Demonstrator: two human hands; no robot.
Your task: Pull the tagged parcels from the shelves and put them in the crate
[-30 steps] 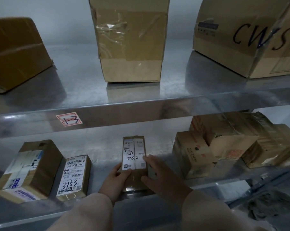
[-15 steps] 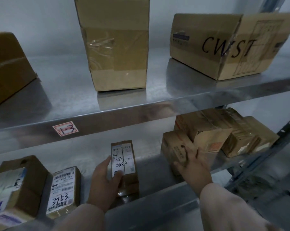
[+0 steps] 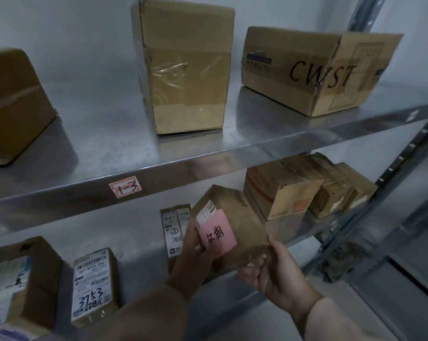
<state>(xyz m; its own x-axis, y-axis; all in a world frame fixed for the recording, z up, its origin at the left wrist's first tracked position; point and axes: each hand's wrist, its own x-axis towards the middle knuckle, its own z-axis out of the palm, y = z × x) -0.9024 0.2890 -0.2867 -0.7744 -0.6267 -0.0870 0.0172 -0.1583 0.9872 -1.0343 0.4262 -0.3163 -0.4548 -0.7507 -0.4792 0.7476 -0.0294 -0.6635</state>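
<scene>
Pink paper, handwritten in dark ink, marks the tagged parcel (image 3: pixel 228 225) as one the task wants; the brown box is lifted clear of the lower shelf (image 3: pixel 306 230) and tilted, tag toward the camera. The left hand (image 3: pixel 193 257) grips its near left edge, thumb just beside the pink tag (image 3: pixel 216 236), while the right hand (image 3: pixel 269 269) cups the lower right corner from underneath, fingers curled against the cardboard, so both hands are closed on the same box. Just behind the left hand, a slim labelled parcel (image 3: pixel 174 230) stands on that shelf, partly hidden by the knuckles. Farther out to the left of that hand lies a parcel marked 3753 (image 3: pixel 92 284), and beyond the right hand a cluster of taped boxes (image 3: pixel 281 190) sits at the shelf's far end. No pink tag shows on any of these from here. By my reading, the pull from the shelf is done and the carry is in hand. No crate is in view, so the next move calls for turning away from the shelves to find it, keeping both hands under the box, then lowering it in.
</scene>
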